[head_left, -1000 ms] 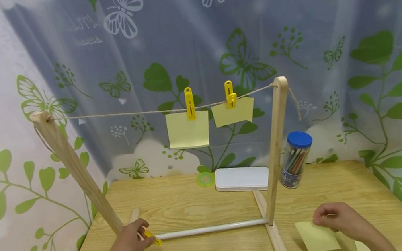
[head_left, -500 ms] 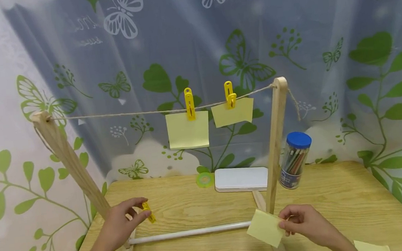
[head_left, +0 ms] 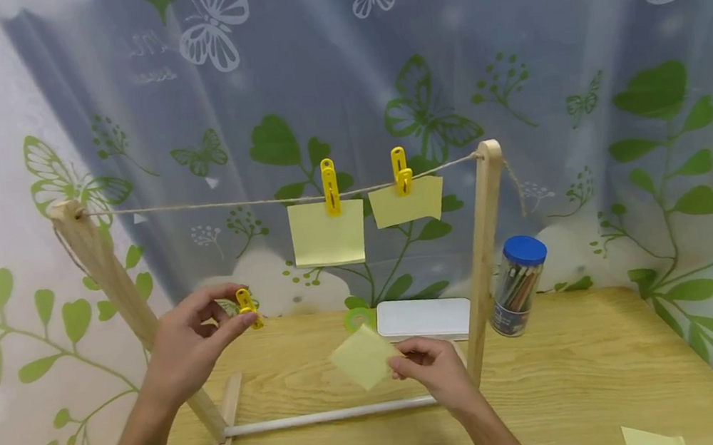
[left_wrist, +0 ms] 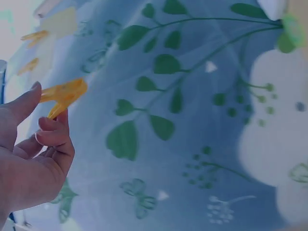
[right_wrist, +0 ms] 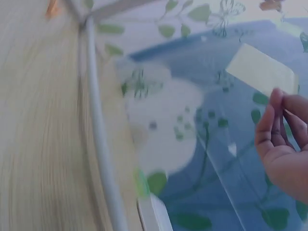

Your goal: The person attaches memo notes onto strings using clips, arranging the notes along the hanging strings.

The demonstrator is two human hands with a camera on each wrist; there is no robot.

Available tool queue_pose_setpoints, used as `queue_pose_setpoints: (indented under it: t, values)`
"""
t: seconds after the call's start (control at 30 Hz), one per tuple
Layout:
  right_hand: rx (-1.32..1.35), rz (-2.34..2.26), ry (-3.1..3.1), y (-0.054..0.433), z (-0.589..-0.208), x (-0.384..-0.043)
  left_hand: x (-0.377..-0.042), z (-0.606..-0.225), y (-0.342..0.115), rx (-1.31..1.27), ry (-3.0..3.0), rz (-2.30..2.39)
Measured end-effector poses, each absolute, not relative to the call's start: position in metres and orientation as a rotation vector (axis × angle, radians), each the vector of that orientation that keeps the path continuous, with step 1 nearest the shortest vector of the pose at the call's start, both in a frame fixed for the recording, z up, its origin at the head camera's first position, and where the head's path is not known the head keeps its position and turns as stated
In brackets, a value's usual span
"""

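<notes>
1. Head view: the left hand (head_left: 181, 343) pinches a yellow clip (head_left: 246, 306) below the string (head_left: 200, 206), left of two hanging notes (head_left: 328, 243). The right hand (head_left: 435, 369) pinches a loose note (head_left: 363, 356) above the table (head_left: 570, 367), apparently by its corner so most of the sheet is left uncovered. Other clips (head_left: 330, 188) hold the hanging notes up at the string.
2. Left wrist view: thumb and fingers are on the clip's spread handles, probably for squeezing leverage; its biting end points away from the palm.
3. Right wrist view: thumb and fingers are together on the loose note's edge, its far side free.
</notes>
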State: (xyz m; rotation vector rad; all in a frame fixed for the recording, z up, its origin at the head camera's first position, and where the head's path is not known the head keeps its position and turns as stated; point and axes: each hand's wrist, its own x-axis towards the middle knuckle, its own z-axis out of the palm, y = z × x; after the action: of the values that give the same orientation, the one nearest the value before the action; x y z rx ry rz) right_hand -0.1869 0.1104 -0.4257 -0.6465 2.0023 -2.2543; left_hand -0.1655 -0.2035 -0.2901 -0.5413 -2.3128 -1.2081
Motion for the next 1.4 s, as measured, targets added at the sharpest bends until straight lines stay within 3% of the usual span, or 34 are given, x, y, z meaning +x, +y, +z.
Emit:
queue_pose_setpoints:
  t: [0.4,0.73,1.03,1.4]
  values:
    - [-0.417,-2.533,1.579,0.030,-0.395,-0.199,-0.169,-0.242,-0.180,-0.643,-2.151,-1.240]
    - [-0.473,-2.580,1.449,-0.018,-0.359,-0.206,-0.177,-0.207,-0.167,-0.751,-1.949,-1.379]
    - [-0.436,-2.659,1.283,-0.036,-0.334,-0.208,-0.181,-0.179,-0.164,-0.824,-1.810,-1.610]
    - [-0.424,-2.727,1.207,-0.048,-0.323,-0.211,-0.183,-0.170,-0.164,-0.664,-1.778,-1.675]
